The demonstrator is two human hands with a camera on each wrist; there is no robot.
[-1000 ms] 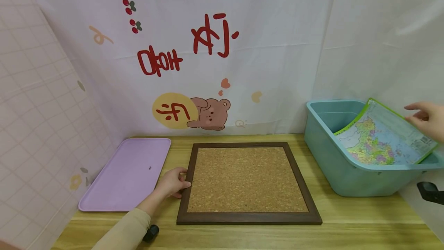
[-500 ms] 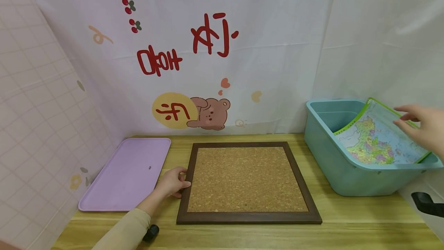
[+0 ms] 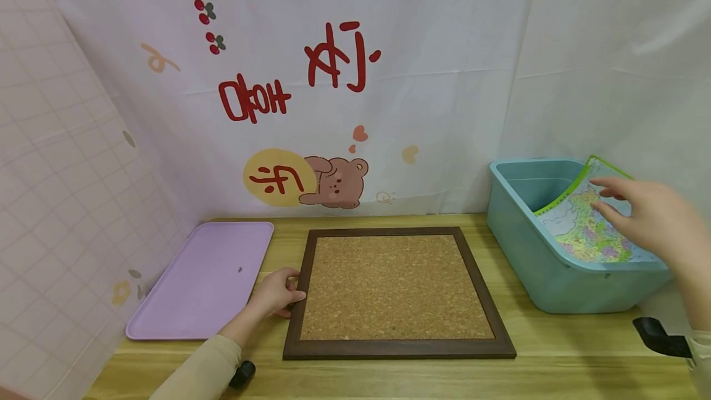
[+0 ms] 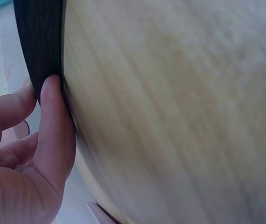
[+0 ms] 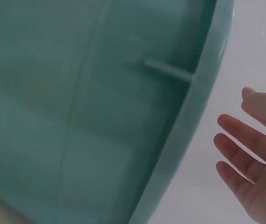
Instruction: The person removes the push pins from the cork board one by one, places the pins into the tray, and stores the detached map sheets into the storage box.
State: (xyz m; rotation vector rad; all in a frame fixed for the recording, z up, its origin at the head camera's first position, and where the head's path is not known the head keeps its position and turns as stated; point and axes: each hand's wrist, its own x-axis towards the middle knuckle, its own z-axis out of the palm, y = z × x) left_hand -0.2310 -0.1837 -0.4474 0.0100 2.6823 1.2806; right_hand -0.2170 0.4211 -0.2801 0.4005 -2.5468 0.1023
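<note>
A cork board point(image 3: 400, 289) with a dark brown frame lies flat on the wooden table. My left hand point(image 3: 274, 292) grips the frame's left edge, thumb on top; the left wrist view shows its fingers at the dark frame bar point(image 4: 39, 42). On the right, a blue-green plastic bin point(image 3: 536, 270) holds a tilted map sheet point(image 3: 591, 227) with a green border. My right hand point(image 3: 647, 212) hovers over the bin and overlaps the sheet's right part in the head view. Its fingers are spread and relaxed, with nothing between them, as the right wrist view also shows.
A purple tray point(image 3: 205, 276) lies on the table left of the board, close to my left forearm. Behind the table hangs a white printed cloth point(image 3: 444, 79). The bin's rim point(image 5: 196, 98) stands up beside my right hand.
My right hand has moved left from the map sheet's right edge to above its middle, bringing the sleeve into view. The left hand, board and sheet have stayed in place.
</note>
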